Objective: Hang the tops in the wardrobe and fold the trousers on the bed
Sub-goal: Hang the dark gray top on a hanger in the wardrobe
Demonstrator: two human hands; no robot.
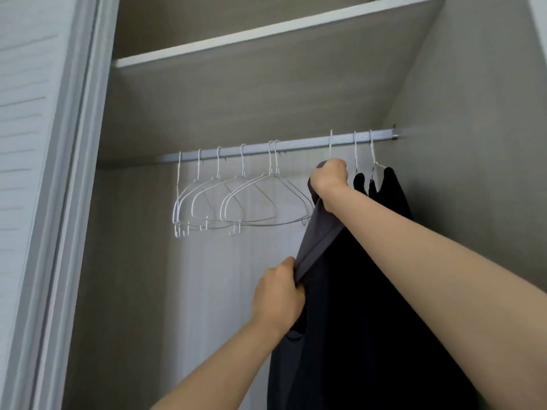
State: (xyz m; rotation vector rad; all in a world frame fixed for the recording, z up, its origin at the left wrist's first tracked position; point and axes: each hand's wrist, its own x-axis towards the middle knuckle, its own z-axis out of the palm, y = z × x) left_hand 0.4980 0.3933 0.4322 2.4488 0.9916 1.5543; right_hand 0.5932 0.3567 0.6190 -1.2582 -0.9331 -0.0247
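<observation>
Both hands are clamped on the same dark top (355,306) — the right hand (330,177) gripping its neck at the hanger's hook (331,143) just under the rail (296,143), the left hand (278,294) pinching a fold of grey cloth lower down. To finish well, I'd judge, tug the shoulder smooth and even before letting go. Around them: the pale wardrobe (473,113), its shelf (266,31) above, two dark tops (381,187) hung at the right, bare wire hangers (236,199) bunched left.
</observation>
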